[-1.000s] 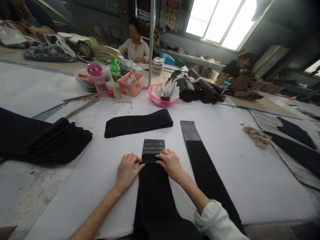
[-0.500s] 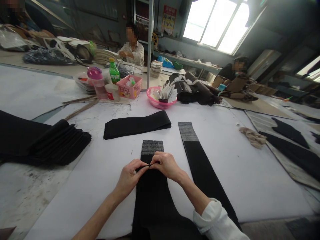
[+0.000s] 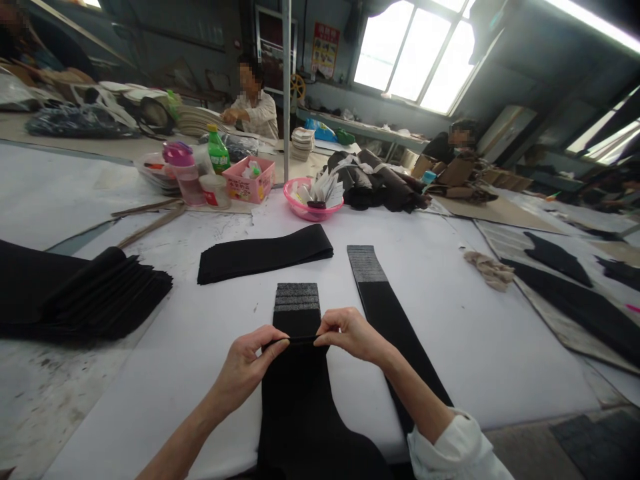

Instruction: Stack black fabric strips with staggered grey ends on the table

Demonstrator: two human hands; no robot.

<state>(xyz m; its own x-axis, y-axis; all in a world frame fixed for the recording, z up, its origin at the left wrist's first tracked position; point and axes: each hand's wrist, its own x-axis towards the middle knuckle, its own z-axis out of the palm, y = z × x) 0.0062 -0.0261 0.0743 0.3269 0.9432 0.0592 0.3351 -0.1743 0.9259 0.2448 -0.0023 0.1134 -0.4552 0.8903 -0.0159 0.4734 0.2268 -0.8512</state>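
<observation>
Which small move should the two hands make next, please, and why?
Perhaps lay the black edge flat: the left hand and right hand pinch it near opposite sides, it runs straight between them, and the grey bands beyond it lie uncovered.

A worker's left hand (image 3: 247, 367) and right hand (image 3: 353, 332) pinch a straight fold across a black strip (image 3: 297, 407) with a grey-banded far end. A 2nd grey-ended strip (image 3: 395, 327) lies to the right on a white tabletop (image 3: 505, 360); beyond, a folded black stack (image 3: 265, 255), pink basket (image 3: 314, 213) and green bottle (image 3: 217, 151).
</observation>
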